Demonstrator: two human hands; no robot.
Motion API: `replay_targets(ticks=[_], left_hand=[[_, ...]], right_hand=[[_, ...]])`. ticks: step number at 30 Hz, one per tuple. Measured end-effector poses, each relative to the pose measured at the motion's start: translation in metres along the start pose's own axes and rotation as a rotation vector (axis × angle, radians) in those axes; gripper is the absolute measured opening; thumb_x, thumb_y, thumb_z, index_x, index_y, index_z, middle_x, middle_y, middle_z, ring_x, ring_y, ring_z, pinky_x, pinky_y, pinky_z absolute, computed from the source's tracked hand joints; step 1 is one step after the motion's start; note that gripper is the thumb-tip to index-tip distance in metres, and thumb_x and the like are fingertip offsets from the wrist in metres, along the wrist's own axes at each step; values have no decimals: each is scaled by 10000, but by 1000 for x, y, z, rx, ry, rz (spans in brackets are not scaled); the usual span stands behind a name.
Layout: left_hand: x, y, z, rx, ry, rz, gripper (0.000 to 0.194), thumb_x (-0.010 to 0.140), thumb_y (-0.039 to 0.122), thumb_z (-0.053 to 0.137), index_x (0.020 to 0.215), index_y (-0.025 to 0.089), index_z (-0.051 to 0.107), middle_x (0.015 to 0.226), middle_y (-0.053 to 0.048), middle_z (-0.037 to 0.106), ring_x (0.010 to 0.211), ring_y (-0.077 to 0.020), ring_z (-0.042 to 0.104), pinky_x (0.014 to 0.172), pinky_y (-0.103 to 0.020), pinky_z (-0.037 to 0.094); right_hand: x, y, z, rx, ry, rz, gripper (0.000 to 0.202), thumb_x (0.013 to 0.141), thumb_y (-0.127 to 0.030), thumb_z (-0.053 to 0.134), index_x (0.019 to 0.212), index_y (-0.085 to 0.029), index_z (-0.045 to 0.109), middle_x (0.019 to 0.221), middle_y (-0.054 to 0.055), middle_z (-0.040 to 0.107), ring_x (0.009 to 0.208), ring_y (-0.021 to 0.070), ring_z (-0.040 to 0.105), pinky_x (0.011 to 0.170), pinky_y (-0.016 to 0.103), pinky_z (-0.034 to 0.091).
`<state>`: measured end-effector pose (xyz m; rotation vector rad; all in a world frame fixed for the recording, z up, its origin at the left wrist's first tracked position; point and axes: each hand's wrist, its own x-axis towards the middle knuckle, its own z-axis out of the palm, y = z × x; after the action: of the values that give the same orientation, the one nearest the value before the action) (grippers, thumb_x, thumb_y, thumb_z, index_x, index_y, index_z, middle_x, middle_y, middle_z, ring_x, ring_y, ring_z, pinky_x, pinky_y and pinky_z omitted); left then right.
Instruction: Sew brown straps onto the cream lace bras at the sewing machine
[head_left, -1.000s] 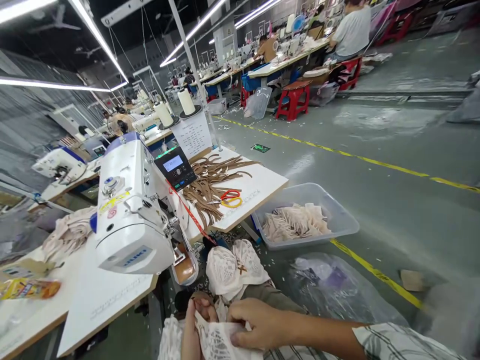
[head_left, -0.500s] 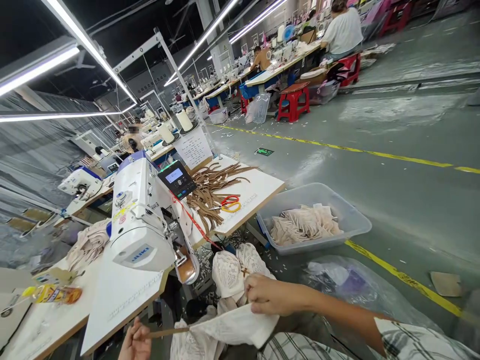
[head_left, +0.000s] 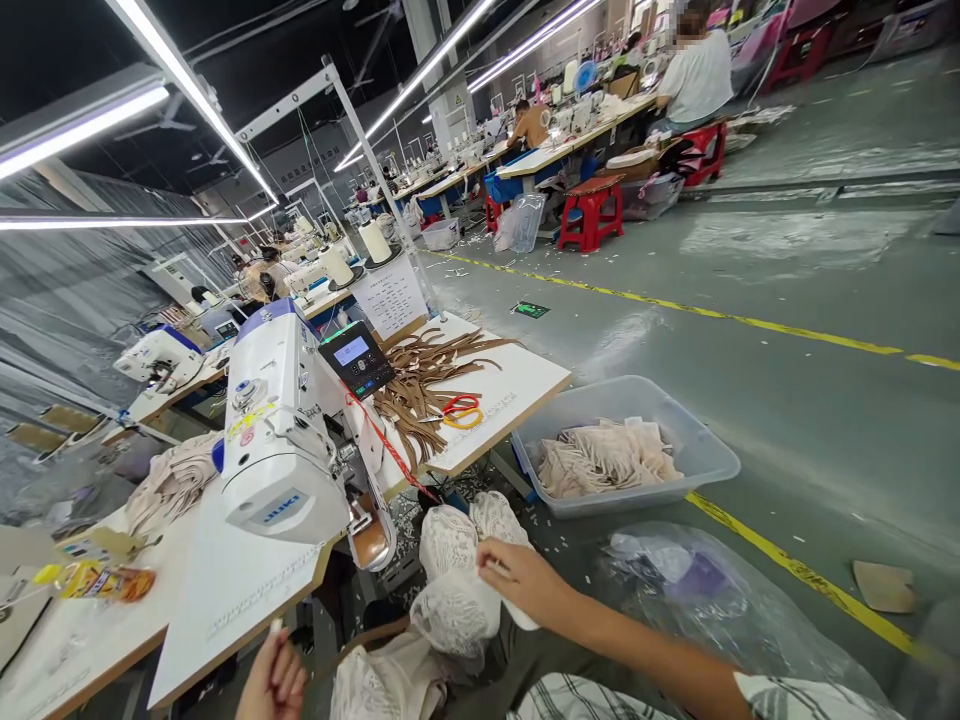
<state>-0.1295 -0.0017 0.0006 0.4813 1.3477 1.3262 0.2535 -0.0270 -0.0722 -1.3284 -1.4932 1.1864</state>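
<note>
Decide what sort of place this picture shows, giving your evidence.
Probably a garment factory's sewing floor: a sewing machine in front, thread cones behind it, lace pieces by the person's lap, and more workstations in rows beyond.

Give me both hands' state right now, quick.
Left hand: curled closed; any hold cannot be told.
Right hand: closed, pinching white fabric.
</note>
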Motion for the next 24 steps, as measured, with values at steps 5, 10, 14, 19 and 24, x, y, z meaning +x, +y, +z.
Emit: replay_targets(ticks=[5, 10, 14, 19, 24], left_hand=[[-51, -55, 85, 639, -431, -20, 493, 723, 620, 747, 736, 139, 640, 507, 81, 326, 478, -62, 242, 476, -208, 202], [-69, -62, 114, 937, -561, 160, 499, 824, 647, 607, 724, 160, 646, 656, 3, 486, 654, -140, 412, 606, -242, 326], [-69, -57, 120, 990, -615, 118, 475, 798, 642, 631, 676, 185, 581, 611, 25, 416, 609, -146, 381, 561, -249, 287], [-67, -43, 128, 1044, -682, 103, 396, 820, 499, 673, 609, 180, 571, 607, 13, 463, 609, -148, 395, 580, -248, 271], [-63, -69, 113, 440, -255, 144, 233, 612, 256, 874, 779, 229, 714, 775, -57, 637, 822, -249, 587, 705, -270, 451]], right_hand=[[19, -27, 38, 65, -283, -83, 255, 835, -372, 636, 983, -185, 725, 820, 1, 685, 723, 131, 560, 658, 229, 399], [34, -44, 31, 44, -434, -125, 350, 794, -453, 691, 1009, -185, 754, 774, -11, 655, 688, 109, 508, 621, 208, 365], [40, -49, 16, -59, -531, -116, 386, 734, -502, 750, 972, -199, 771, 760, -16, 630, 715, 114, 513, 616, 203, 358], [43, -44, 16, -11, -543, -72, 220, 709, -359, 774, 838, -181, 758, 653, -44, 585, 638, 96, 481, 588, 212, 328], [48, -30, 34, 89, -253, 25, 112, 844, -259, 584, 842, -158, 633, 725, -15, 575, 699, 123, 496, 641, 236, 366]])
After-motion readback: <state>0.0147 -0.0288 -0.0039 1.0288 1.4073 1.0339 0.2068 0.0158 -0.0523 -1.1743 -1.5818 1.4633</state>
